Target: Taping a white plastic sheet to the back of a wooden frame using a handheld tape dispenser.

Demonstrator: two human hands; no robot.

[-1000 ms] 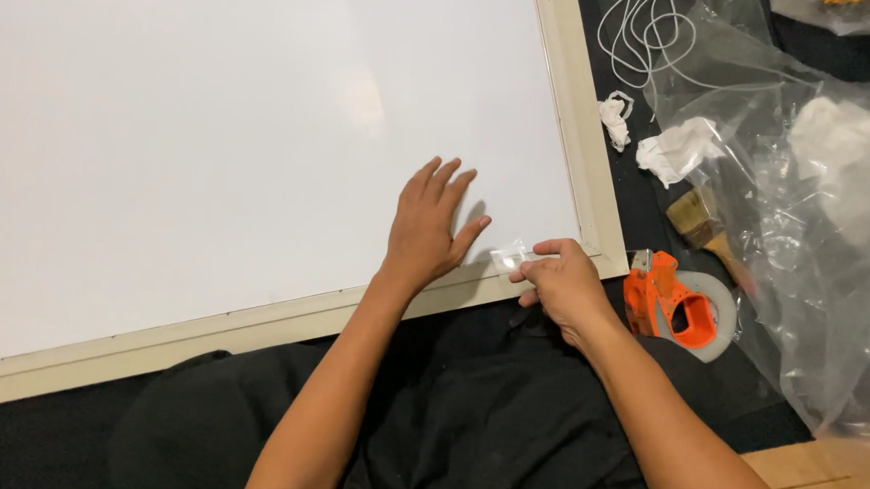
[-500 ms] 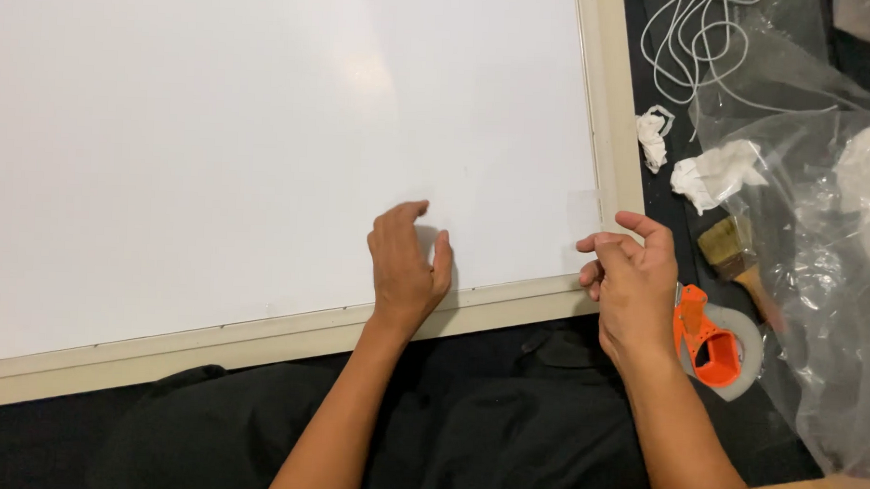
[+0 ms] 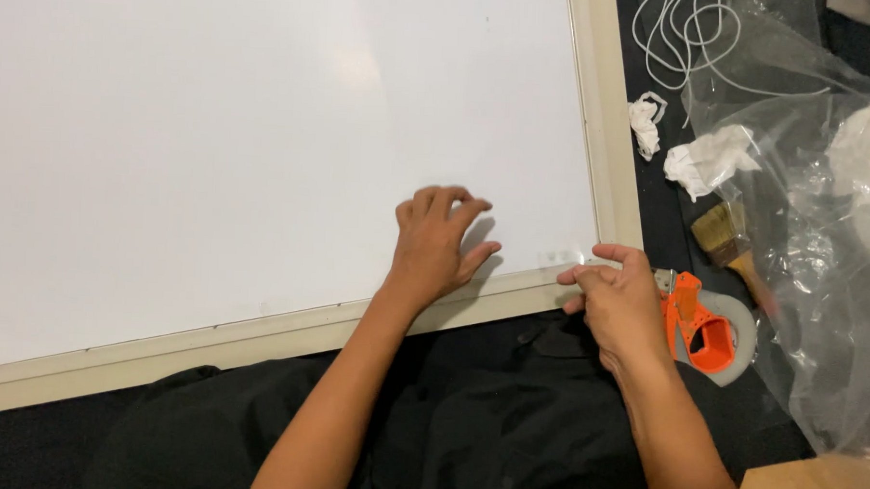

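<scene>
A large white board [image 3: 218,121] with a cream frame [image 3: 608,135] lies flat in front of me. My left hand [image 3: 437,243] rests on the board near its lower edge, fingers curled with the tips pressing the surface. My right hand [image 3: 614,297] is at the frame's lower right corner, thumb and fingers pinched on a piece of clear tape [image 3: 562,259] stuck at that corner. An orange and grey tape dispenser [image 3: 707,326] lies just right of my right hand.
A paintbrush [image 3: 729,240] lies right of the board. Crumpled white paper [image 3: 708,160] and a smaller wad [image 3: 644,122] sit nearby. Clear plastic sheeting [image 3: 830,239] and a coiled white cord [image 3: 688,32] fill the right side. Black cloth [image 3: 506,411] covers my lap.
My left hand went from flat with spread fingers to curled fingertips. My right hand shifted along the lower frame to its right corner, still at the tape. The view moved slightly.
</scene>
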